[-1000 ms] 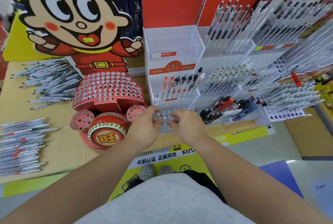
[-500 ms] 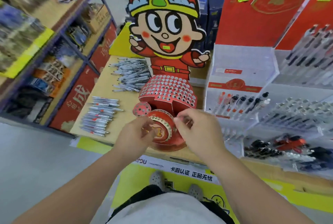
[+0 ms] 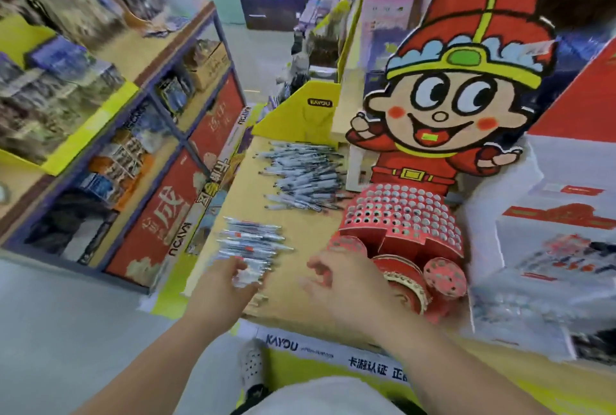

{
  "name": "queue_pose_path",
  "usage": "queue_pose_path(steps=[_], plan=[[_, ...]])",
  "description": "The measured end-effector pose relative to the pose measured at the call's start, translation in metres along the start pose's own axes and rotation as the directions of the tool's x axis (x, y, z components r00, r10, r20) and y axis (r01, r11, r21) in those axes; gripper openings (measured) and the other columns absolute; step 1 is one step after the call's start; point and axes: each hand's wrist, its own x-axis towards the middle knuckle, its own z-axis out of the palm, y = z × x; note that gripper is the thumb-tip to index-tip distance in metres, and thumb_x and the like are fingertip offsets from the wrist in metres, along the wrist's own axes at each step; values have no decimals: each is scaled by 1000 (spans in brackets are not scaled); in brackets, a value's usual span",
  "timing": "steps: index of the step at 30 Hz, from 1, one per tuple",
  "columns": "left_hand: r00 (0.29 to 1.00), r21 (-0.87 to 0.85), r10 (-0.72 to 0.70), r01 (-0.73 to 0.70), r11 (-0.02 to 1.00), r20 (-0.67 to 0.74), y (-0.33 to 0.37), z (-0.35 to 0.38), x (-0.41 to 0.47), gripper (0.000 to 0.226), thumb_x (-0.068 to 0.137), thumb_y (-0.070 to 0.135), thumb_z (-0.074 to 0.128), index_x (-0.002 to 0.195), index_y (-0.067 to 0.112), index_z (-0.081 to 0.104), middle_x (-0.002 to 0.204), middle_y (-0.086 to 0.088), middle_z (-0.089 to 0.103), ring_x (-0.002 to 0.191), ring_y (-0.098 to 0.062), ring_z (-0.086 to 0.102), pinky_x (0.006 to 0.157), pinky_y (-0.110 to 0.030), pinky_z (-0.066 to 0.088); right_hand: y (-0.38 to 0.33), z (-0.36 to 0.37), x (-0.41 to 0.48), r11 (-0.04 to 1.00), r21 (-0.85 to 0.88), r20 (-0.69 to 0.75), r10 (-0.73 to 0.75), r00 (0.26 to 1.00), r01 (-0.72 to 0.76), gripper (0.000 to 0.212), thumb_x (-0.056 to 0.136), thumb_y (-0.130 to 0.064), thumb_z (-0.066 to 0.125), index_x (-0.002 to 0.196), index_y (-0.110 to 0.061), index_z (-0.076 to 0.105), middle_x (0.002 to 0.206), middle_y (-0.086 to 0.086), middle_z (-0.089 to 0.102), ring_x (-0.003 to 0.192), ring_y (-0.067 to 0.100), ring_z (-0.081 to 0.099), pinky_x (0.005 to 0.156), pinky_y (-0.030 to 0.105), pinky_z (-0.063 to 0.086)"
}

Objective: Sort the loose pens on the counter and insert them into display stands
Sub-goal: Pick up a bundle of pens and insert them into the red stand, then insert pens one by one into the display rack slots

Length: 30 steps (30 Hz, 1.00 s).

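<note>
Both hands have swung left, the left hand (image 3: 221,284) reaching the nearer pen pile (image 3: 251,244) at lower centre of the surface (image 3: 300,224), likely to fetch more, its fingers (image 3: 237,265) too blurred to tell their grip, the right hand (image 3: 346,284) loosely curled, apparently empty, beside the red perforated stand (image 3: 400,221)

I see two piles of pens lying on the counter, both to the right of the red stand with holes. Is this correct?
Not quite. The head view shows both piles, the near pile and the far pile, lying on the counter to the left of the red stand with holes, not the right.
</note>
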Motion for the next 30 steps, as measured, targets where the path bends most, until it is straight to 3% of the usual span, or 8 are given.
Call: queue_pose_path(steps=[3,8,10,13,19,26,30], plan=[[993,76,66,-73,994,97,-25,-27,41,51,91,45,68,136,23,55,137,1,55,105,-17,63,88,-34,52,-16,35,34,988,58,-7,144,990,-143,32,89,-44,69,115,-26,68,101,-12,64,89,7,56,76,22,41],[960,182,190,-228,956,204,-45,-65,91,56,94,46,65,142,23,48,142,-3,49,118,-21,55,94,-33,46,-40,81,65,917,115,37,381,924,-382,31,90,-46,67,115,-28,67,106,-9,65,93,11,60,81,28,48],[944,184,223,-271,945,245,-45,-74,109,56,94,45,66,142,22,48,141,-5,49,113,-20,54,94,-33,45,-42,93,71,876,139,53,460,886,-463,37,91,-49,65,121,-27,65,113,-8,64,97,11,59,85,30,49],[920,198,240,-309,930,309,-46,-82,127,57,93,43,68,142,23,47,142,-8,47,122,-25,51,99,-36,44,-40,112,72,808,160,106,556,824,-566,48,90,-56,63,126,-26,62,120,-7,64,101,12,60,84,29,48],[889,266,272,-381,886,369,-46,-79,138,55,95,46,64,142,24,46,143,-6,47,118,-23,53,92,-34,45,-24,126,78,734,240,134,623,771,-635,49,88,-55,65,126,-24,63,114,-6,63,99,15,62,84,30,51],[832,330,306,-483,811,463,-50,-79,169,59,94,48,64,144,25,43,144,-3,46,122,-27,50,98,-37,43,-33,143,91,668,343,101,673,733,-661,45,91,-47,66,128,-23,62,120,-4,62,100,15,60,80,27,45],[768,337,360,-580,742,530,-49,-77,213,60,92,52,63,142,28,43,139,-3,48,115,-28,55,91,-40,49,-39,156,107,586,401,47,755,654,-704,44,92,-46,65,129,-23,62,122,-4,63,106,15,60,89,27,47]])
